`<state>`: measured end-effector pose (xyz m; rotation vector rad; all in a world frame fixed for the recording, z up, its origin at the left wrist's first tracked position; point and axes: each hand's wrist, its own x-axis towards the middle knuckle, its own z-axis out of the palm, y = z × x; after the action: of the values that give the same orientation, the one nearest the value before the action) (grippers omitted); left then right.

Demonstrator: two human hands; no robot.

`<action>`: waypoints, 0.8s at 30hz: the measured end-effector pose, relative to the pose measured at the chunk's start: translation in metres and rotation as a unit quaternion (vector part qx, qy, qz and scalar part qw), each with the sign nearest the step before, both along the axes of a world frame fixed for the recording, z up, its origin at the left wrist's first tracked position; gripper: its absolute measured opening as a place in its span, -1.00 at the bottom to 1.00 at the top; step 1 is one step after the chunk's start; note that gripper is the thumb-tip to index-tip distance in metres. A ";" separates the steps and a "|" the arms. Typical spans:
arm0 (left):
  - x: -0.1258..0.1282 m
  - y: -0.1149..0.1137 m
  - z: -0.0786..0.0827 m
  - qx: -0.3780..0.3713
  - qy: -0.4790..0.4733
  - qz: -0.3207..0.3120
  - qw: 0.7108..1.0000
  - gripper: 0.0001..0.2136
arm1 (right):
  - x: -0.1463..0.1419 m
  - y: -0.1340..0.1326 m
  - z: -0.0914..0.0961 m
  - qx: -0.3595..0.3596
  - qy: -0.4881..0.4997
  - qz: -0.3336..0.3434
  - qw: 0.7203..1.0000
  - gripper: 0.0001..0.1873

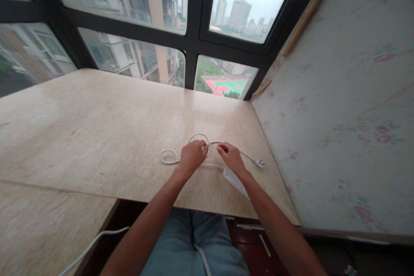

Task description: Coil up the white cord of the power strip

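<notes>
A white power cord (168, 162) lies in loose loops on the beige stone-look ledge. My left hand (194, 155) is closed with its fingertips on the cord, where the loops meet. Just to the right, my right hand (230, 155) has its fingers curled in around the cord; the exact grip is partly hidden. From behind that hand the cord runs out to a white plug (259, 163), which rests near the ledge's right side. A white power strip (234, 182) lies under my right wrist, partly covered by the forearm.
The beige ledge (123, 138) reaches back to dark-framed windows (190, 43). A flower-patterned wall (339, 129) bounds it on the right. Another white cable (93, 241) hangs at the lower left, by a lower beige surface (48, 220). My legs are against the front edge.
</notes>
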<state>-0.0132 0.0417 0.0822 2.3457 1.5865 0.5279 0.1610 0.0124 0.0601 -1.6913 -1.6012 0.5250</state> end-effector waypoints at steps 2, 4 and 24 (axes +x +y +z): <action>0.010 0.004 0.001 -0.056 0.050 0.020 0.997 -0.69 | -0.008 0.012 -0.004 -0.027 -0.023 -0.002 0.999 -0.77; 0.015 0.009 -0.002 -0.075 0.077 0.038 0.994 -0.67 | -0.014 0.021 -0.009 -0.038 -0.035 0.002 0.999 -0.78; -0.018 -0.048 -0.027 -0.027 -0.359 0.134 0.923 -0.88 | -0.016 0.032 -0.015 -0.055 0.056 0.041 0.996 -0.70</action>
<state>-0.0309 -0.0066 0.0554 1.5907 1.5034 1.2144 0.1452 0.0441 0.0447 -1.6508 -1.5911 0.7485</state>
